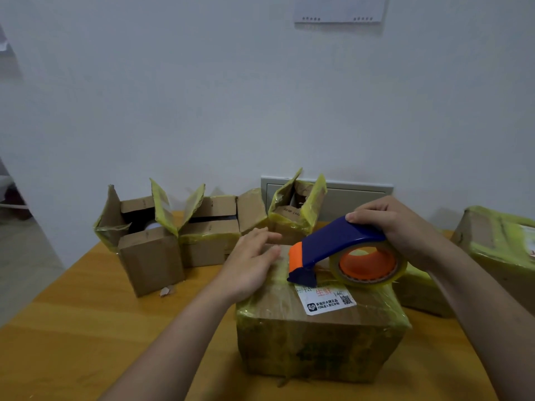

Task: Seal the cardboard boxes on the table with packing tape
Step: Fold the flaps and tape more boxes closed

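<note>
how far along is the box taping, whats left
Done, by the look of it: the yellow-taped cardboard box at the far right is closed. In hand: the right hand holds the blue and orange tape dispenser, nose down on the closed labelled cardboard box in front, and the left hand presses flat on its top. Left: three cardboard boxes at the back with flaps up.

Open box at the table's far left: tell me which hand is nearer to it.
Left. The left hand rests on the front box, just right of the open box; the right hand grips the tape dispenser farther right.
</note>
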